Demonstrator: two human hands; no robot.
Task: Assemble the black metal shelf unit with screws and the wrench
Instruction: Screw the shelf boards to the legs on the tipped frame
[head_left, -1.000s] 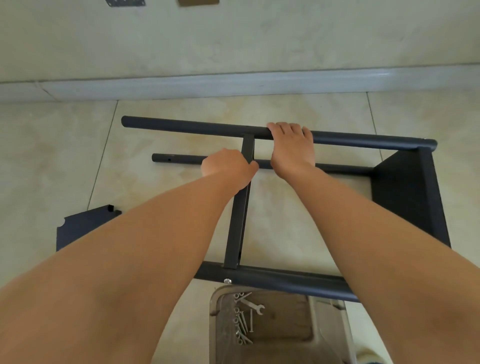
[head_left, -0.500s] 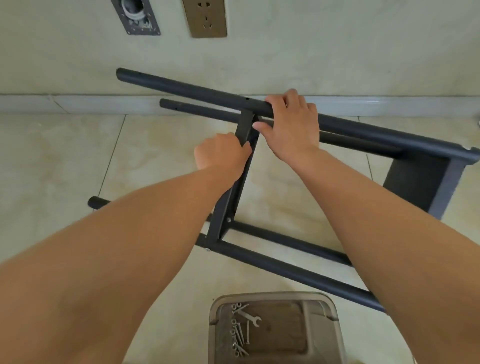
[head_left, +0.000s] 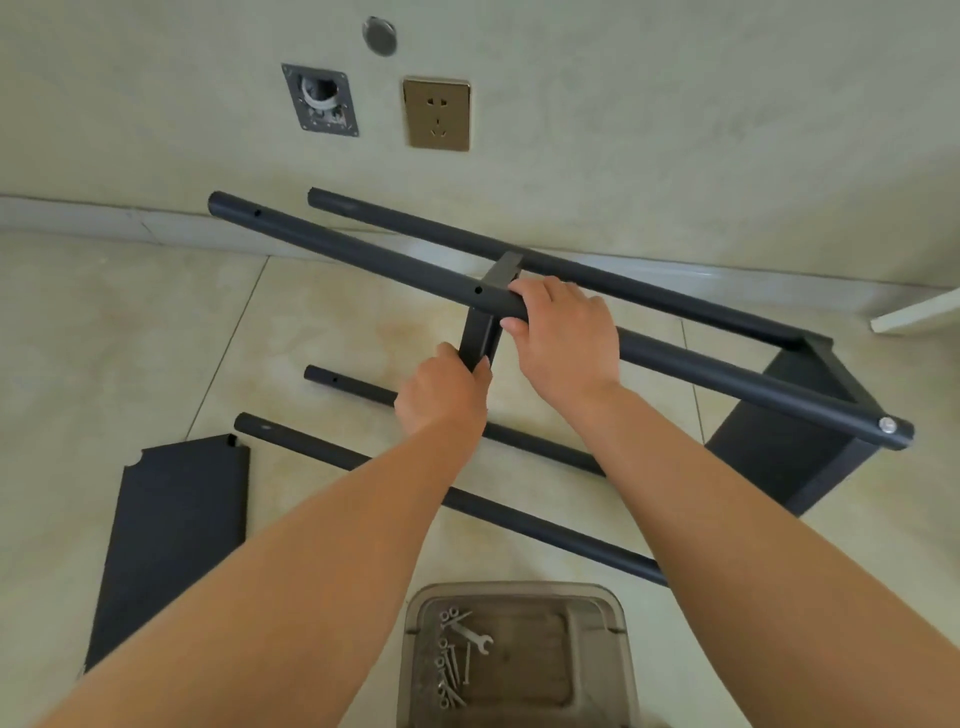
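Several screws and a wrench lie in the tray; both hands' fingers grip the frame.

A pale, mottled wall fills the upper part of the view and meets a floor of large glossy beige tiles along a light skirting board. On the wall sits a bronze-coloured power socket. Just to its left is an open metal wall box with white cable visible inside. Above and between them is a small round silver cap. At the far right edge, a white object rests on the floor; only part of it shows.
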